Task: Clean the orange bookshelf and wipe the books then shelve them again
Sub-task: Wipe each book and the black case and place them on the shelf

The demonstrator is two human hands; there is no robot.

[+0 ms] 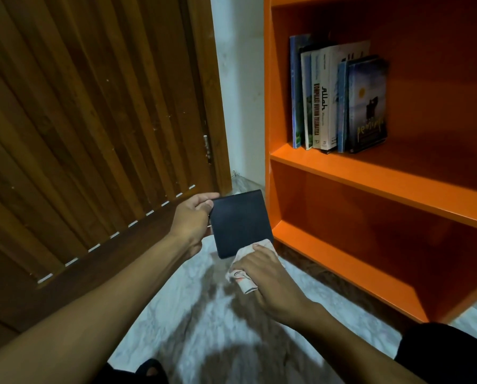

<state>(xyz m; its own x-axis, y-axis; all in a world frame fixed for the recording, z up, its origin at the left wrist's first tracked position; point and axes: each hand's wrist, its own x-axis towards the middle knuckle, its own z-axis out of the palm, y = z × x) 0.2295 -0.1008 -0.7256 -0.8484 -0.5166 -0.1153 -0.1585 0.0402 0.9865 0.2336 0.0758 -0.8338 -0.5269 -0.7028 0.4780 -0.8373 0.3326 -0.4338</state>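
Observation:
My left hand (194,221) grips a plain black book (240,221) by its left edge, holding it above the floor just left of the orange bookshelf (375,187). My right hand (265,273) is closed on a crumpled white cloth (241,270) pressed against the book's lower right corner. On the shelf's middle board several books (339,98) stand upright in a row, the outermost one showing a blue cover. The board below them holds nothing visible.
A slatted brown wooden door (93,128) fills the left side, with a white wall strip (240,87) between it and the shelf. Pale marbled floor (204,314) lies under my arms. My dark-clothed knees show at the bottom edge.

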